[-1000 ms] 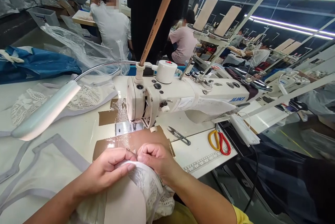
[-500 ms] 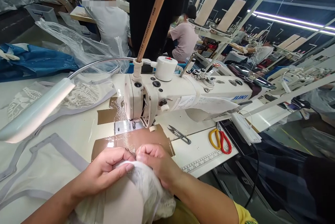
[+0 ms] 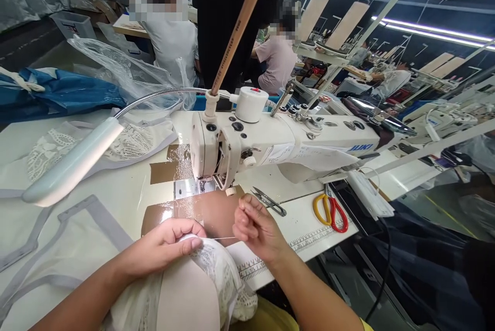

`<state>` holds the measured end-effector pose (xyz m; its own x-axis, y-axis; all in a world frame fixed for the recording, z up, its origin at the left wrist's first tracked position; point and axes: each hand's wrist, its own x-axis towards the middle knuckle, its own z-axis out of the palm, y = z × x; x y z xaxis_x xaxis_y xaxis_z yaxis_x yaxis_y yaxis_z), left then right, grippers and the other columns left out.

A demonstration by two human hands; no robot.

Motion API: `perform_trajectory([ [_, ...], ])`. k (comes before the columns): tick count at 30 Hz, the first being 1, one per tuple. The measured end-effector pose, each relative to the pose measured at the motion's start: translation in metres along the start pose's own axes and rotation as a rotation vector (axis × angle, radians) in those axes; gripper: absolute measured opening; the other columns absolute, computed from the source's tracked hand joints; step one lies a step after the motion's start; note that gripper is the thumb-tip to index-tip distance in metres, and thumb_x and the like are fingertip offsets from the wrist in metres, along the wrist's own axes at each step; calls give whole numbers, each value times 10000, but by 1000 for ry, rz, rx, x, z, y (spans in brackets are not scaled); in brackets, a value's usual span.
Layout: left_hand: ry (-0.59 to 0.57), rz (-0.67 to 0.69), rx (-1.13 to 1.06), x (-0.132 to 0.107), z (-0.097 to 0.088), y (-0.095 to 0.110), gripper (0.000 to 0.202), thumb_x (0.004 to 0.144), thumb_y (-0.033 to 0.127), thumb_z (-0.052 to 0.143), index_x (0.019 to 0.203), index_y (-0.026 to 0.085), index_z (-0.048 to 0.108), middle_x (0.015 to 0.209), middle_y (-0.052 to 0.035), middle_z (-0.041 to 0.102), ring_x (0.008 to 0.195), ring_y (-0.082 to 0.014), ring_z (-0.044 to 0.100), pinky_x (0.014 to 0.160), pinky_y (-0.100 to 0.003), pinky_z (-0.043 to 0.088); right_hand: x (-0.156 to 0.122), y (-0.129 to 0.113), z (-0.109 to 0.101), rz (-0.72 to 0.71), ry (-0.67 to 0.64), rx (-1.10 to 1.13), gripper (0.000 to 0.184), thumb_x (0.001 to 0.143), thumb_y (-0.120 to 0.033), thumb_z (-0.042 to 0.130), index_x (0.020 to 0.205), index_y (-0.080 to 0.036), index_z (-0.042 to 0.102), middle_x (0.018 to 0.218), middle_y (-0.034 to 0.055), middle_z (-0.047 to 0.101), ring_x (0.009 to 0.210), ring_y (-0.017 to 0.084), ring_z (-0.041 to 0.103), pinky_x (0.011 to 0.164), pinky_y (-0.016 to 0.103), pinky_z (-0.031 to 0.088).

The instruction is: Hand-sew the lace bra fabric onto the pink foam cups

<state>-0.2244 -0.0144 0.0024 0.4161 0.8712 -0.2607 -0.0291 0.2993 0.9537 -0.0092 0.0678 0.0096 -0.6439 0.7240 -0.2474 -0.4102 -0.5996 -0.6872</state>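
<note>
My left hand point(image 3: 174, 241) pinches the upper edge of a white lace bra point(image 3: 220, 269) with a pale smooth cup, held at the table's front edge. From that edge a thin white thread point(image 3: 222, 238) runs taut to my right hand point(image 3: 253, 225), whose fingers are closed on it. Just beyond my hands stands a white sewing machine point(image 3: 263, 135), its needle area over a metal plate. Brown tape point(image 3: 216, 212) covers part of the table in front of the needle. Thread snips point(image 3: 270, 202) lie on the table behind my right hand.
Scissors with yellow and red handles point(image 3: 330, 212) lie at the right by a printed ruler point(image 3: 301, 243). A lamp point(image 3: 73, 161) on a bendy neck hangs over the left side. More lace bra pieces point(image 3: 88, 233) lie there. Co-workers point(image 3: 276, 58) sit beyond the machine.
My right hand has moved away from my left, to the right and slightly up, drawing the thread out straight. My left hand keeps its hold on the bra. The view has shifted slightly.
</note>
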Motion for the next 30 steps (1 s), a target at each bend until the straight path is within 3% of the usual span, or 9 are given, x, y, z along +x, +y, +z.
perform_trajectory([
  [2, -18, -10, -28, -1, -2, 0, 247, 869, 387, 600, 935, 149, 611, 788, -2, 565, 677, -128, 474, 598, -206, 380, -2, -9, -6, -45, -1, -28, 281, 716, -320, 771, 752, -189, 524, 537, -90, 456, 390, 12, 164, 416, 169, 237],
  [7, -23, -17, -43, -1, -4, 1, 231, 849, 361, 632, 931, 145, 633, 798, -12, 594, 682, -137, 507, 599, -208, 395, -13, -31, -27, -156, 104, -159, 196, 749, -304, 737, 776, -192, 578, 499, -85, 362, 441, 44, 137, 428, 187, 146],
  [15, -62, -70, -130, 0, -3, 4, 233, 865, 348, 621, 904, 123, 668, 790, -23, 626, 685, -139, 534, 622, -214, 404, -27, -62, -62, -394, 380, -421, 164, 753, -306, 713, 797, -182, 615, 507, -68, 318, 460, 61, 239, 432, 197, 176],
  [30, -92, -137, -152, -2, -7, 2, 289, 848, 390, 637, 893, 106, 657, 761, -32, 587, 649, -131, 495, 582, -216, 380, -29, -83, -104, -600, 574, -573, 215, 711, -324, 744, 812, -158, 653, 568, -46, 391, 474, 45, 329, 413, 150, 208],
])
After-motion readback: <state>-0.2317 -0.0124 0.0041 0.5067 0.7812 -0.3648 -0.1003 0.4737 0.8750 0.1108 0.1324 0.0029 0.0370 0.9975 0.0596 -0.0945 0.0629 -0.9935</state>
